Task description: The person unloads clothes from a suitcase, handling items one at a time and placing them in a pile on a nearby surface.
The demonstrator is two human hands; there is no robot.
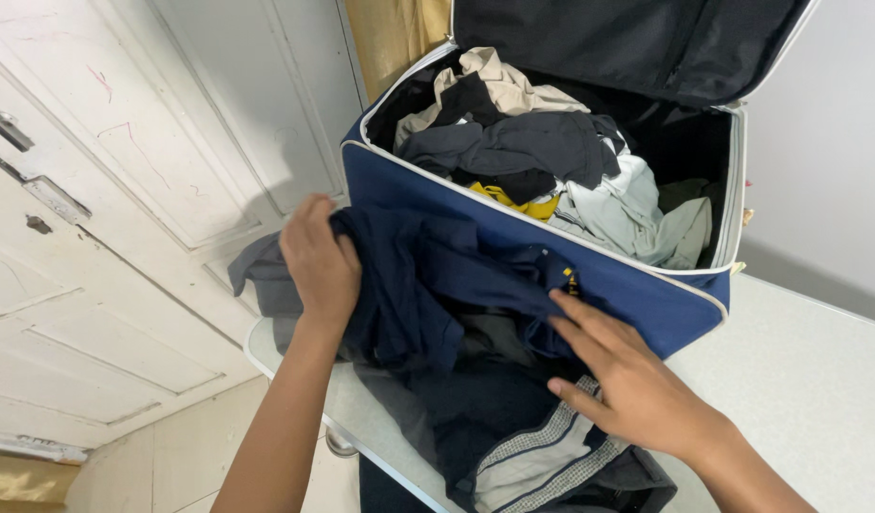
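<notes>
Your left hand [319,261] has its fingers curled, gripping a fold of the navy garment [428,285], which lies on the white table [798,380] against the front wall of the blue suitcase [637,290]. Your right hand [627,380], at four o'clock from the left, lies flat with fingers spread, pressing the same cloth. At twelve o'clock the case sits open, already heaped with clothes; I judge this garment and the checked one [542,456] at six o'clock are still outside it.
</notes>
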